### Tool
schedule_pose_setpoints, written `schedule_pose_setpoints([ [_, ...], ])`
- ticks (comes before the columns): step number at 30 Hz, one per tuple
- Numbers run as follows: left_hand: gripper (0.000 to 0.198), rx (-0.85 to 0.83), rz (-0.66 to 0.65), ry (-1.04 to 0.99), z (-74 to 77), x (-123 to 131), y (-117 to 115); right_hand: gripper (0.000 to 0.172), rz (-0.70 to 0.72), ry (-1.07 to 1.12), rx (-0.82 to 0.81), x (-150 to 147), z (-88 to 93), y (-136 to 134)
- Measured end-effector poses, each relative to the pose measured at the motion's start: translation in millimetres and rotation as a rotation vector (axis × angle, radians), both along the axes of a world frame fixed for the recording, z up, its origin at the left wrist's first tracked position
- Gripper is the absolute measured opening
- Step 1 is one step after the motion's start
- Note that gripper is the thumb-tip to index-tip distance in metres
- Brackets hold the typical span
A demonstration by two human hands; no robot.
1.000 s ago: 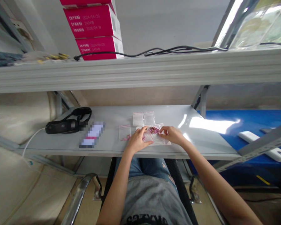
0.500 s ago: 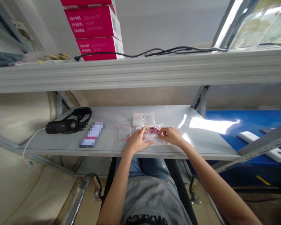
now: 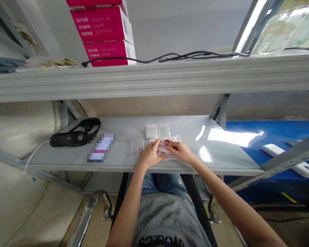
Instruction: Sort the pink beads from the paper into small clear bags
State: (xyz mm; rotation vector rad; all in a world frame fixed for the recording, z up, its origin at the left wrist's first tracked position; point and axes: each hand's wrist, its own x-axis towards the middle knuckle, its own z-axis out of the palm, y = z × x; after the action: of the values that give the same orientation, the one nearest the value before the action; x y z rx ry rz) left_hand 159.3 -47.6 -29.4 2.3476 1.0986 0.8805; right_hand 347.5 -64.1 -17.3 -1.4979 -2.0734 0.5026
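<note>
On a white shelf-like table (image 3: 216, 151), my left hand (image 3: 151, 155) and my right hand (image 3: 179, 152) both hold a clear plastic bag (image 3: 173, 153) of small pink beads. The fingertips of each hand press on the bag from either side, and they nearly meet over the beads, hiding most of them. Two empty small zip bags (image 3: 151, 130) lie flat just beyond my hands. Left of my left hand lies another zip bag (image 3: 137, 145), with a few pink beads at its lower edge.
A black strapped device (image 3: 74, 138) with a white cable and a pixelated phone (image 3: 101, 148) lie at the table's left. A metal shelf (image 3: 154, 80) with magenta boxes (image 3: 101, 24) runs overhead. A blue surface (image 3: 270, 133) with a white power bank (image 3: 288, 160) sits right.
My right hand has slid left toward my left hand and now covers more of the beads. The bag has shifted slightly under my fingers.
</note>
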Motion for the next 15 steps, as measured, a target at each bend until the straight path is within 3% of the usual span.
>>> schedule_pose_setpoints([
  [4, 0.074, -0.019, -0.009, -0.036, 1.0, -1, 0, 0.026, 0.084, 0.024, -0.008, 0, 3.3, -4],
  [7, 0.076, -0.089, -0.003, -0.136, 2.0, -2, 1, 0.023, 0.062, 0.040, 0.024, -2, 7.0, -5],
  [12, 0.049, -0.325, 0.027, -0.475, 1.9, 2, 9, 0.020, 0.012, 0.034, 0.188, -1, 24.2, -10],
  [15, 0.035, -0.384, 0.039, -0.604, 3.2, 8, 16, 0.020, -0.021, 0.051, 0.259, 2, 32.2, -12],
])
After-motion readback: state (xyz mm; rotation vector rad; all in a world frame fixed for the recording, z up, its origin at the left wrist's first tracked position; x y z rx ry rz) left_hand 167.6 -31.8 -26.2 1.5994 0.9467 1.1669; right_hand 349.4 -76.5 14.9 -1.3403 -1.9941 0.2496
